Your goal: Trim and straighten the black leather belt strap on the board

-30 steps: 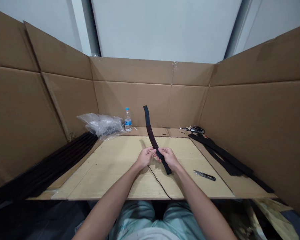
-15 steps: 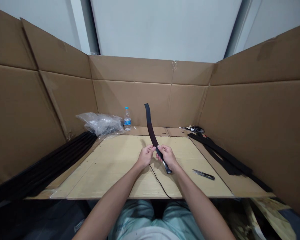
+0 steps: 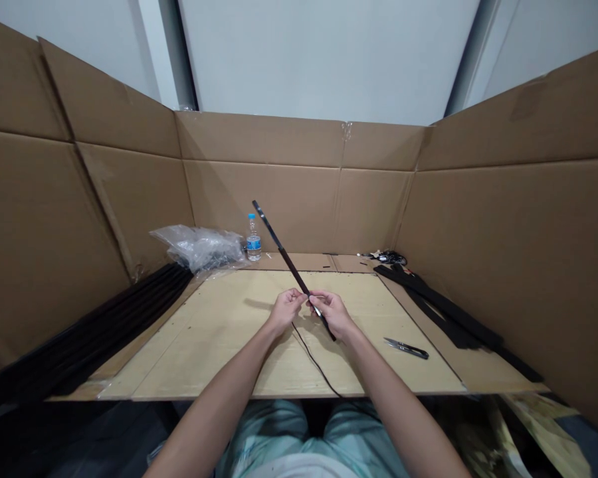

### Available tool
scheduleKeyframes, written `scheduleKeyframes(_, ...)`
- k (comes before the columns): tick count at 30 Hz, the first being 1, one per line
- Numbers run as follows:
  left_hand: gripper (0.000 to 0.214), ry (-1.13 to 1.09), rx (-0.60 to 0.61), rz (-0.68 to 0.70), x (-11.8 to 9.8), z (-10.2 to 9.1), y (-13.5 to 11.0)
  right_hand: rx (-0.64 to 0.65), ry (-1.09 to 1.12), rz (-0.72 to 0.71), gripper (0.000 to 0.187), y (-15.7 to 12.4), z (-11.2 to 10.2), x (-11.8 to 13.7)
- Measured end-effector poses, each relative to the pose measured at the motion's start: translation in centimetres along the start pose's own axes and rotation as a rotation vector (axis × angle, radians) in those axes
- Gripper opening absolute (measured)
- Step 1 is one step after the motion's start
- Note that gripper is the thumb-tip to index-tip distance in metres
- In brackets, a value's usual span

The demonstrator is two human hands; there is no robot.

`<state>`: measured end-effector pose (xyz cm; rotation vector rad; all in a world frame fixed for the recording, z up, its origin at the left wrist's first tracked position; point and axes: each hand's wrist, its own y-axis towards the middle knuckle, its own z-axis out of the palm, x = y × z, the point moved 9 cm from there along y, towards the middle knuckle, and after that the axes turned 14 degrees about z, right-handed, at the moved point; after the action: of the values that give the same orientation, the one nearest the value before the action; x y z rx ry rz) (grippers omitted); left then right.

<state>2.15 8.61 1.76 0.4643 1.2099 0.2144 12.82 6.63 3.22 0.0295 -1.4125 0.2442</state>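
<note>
A long, thin black strip [image 3: 285, 253] is held across my body, turned edge-on, with its far end leaning up and left. My left hand [image 3: 286, 311] pinches it with the fingertips near the middle of its lower part. Right beside that, my right hand [image 3: 331, 313] grips it too, and a short tail sticks out below toward the lower right. A thin black cable [image 3: 311, 362] lies on the pale wooden board [image 3: 219, 352] under my hands. The strip touches nothing but my fingers.
Cardboard walls [image 3: 289, 206] surround the board. Small steel snips [image 3: 406, 348] lie to the right, beside black strips [image 3: 443, 305]. A black bundle [image 3: 99, 318] lies at the left. A water bottle [image 3: 253, 239] and a clear plastic bag [image 3: 199, 249] stand at the back.
The strip has turned from showing its wide face to showing its narrow edge. Its far end has swung left and now leans over, and my hands have rolled it between them.
</note>
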Motion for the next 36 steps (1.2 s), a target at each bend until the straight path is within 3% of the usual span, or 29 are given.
scheduleKeyframes(14, 0.038, -0.149, 0.091, -0.072, 0.0, 0.9, -0.5, 0.075, -0.011, 0.108, 0.042, -0.1, 0.2, -0.8)
scheduleKeyframes(26, 0.033, -0.175, 0.110, -0.028, -0.3, 1.0, -0.3, 0.168, -0.061, 0.051, 0.046, -0.8, 1.3, 0.3)
scheduleKeyframes(36, 0.034, -0.125, 0.116, -0.021, -0.5, 1.2, -0.5, 0.043, -0.088, -0.007, 0.048, -0.5, 0.4, 0.3)
